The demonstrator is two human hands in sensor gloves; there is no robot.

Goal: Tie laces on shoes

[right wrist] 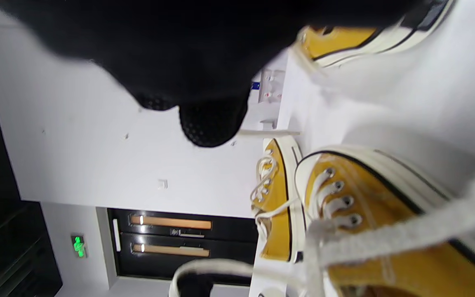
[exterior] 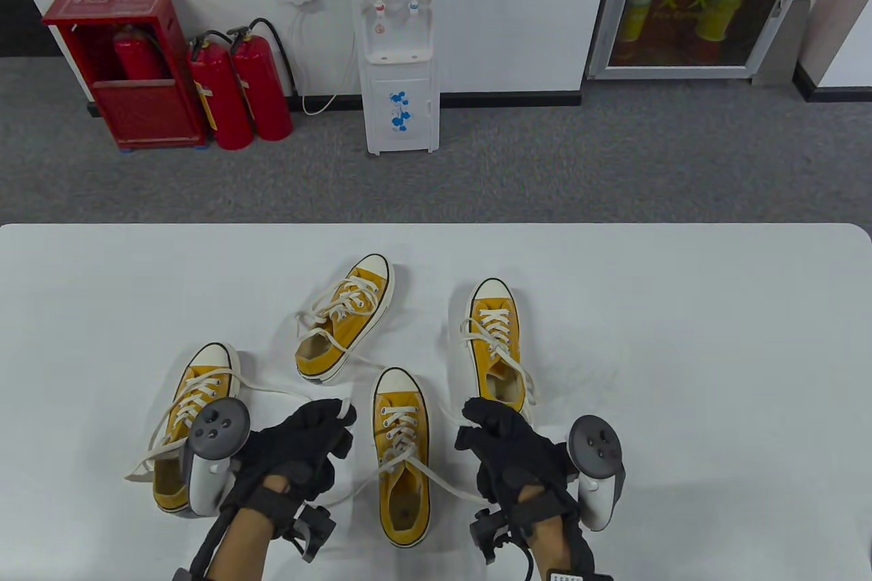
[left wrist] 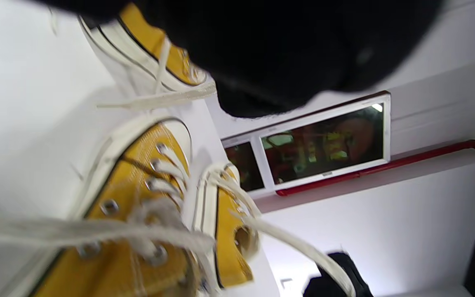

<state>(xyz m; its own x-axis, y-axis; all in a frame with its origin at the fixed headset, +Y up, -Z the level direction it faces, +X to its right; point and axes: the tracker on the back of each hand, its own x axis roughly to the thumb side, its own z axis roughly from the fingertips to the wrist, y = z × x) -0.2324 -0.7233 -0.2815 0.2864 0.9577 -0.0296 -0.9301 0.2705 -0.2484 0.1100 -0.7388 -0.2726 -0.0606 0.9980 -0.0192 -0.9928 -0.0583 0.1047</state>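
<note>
Four yellow canvas sneakers with white laces lie on the white table. The front middle sneaker lies between my hands, its laces undone. My left hand grips one lace, whose end sticks out by the fingertips. My right hand grips the other lace, which runs taut from the eyelets to under the hand. The left wrist view shows this sneaker close up with a stretched lace. The right wrist view shows it with a taut lace.
A sneaker lies at the left beside my left hand, its laces loose. Two more sneakers lie behind, one tilted, one straight. Fire extinguishers and a water dispenser stand on the floor beyond the table.
</note>
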